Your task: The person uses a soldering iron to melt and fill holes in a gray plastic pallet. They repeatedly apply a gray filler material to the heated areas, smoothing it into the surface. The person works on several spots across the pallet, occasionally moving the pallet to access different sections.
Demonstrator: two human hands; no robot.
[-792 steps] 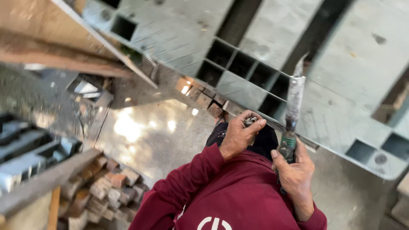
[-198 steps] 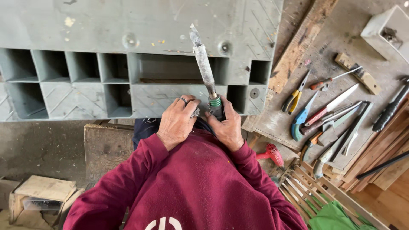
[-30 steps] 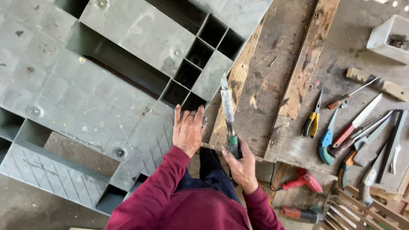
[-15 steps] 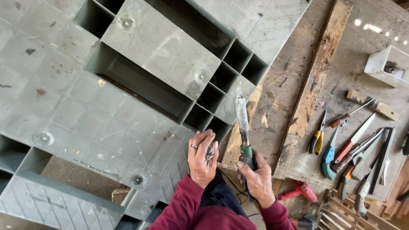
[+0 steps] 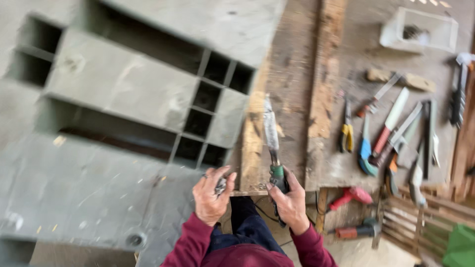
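Seemingly mid-job, the right hand grips a green-handled blade tool pointing away, the left hand pinches small metal bits beside it, grey pallet untouched.

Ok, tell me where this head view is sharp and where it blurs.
Head view: motion blur smears the grey pallet and bench tools; the left hand, right hand and long tool are only slightly clearer; soft, even light, no glare.

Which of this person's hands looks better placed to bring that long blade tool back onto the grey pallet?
Probably the right hand: it already grips the blade tool by its handle, blade pointing away. The left hand pinches a small metal piece beside the grey pallet.
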